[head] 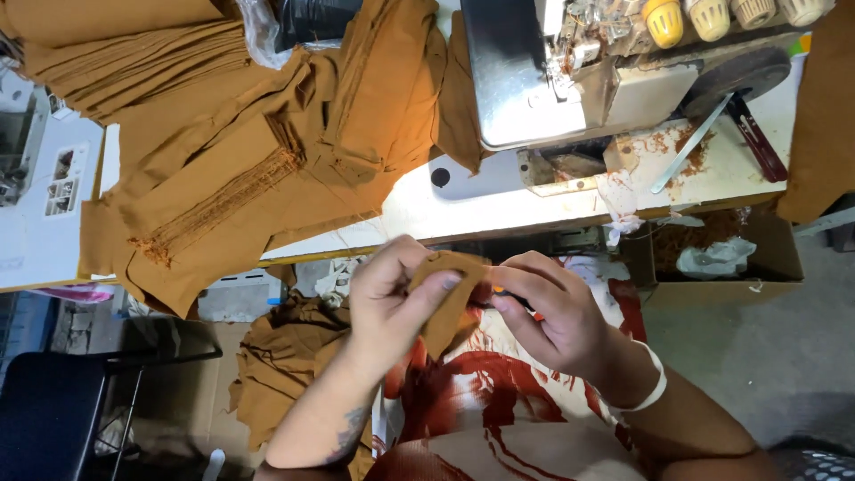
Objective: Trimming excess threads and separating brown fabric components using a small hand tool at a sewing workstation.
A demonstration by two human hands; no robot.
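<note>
My left hand (pixel 392 298) pinches a small piece of mustard-brown fabric (pixel 450 294) between thumb and fingers, held above my lap. Close beside it, my right hand (pixel 552 312) grips a small tool with an orange and black handle (pixel 499 294) against the fabric's edge. The tool's tip is hidden by the cloth and my fingers. A white band circles my right wrist. Both hands hover in front of the sewing table's near edge (pixel 499 223).
A pile of the same brown fabric (pixel 249 151) covers the table's left part. A sewing machine (pixel 570 71) with thread cones (pixel 663 20) stands at the back right. More brown cloth (pixel 285 356) lies below the table, next to a dark chair (pixel 53 410). A cardboard box (pixel 721 258) sits at right.
</note>
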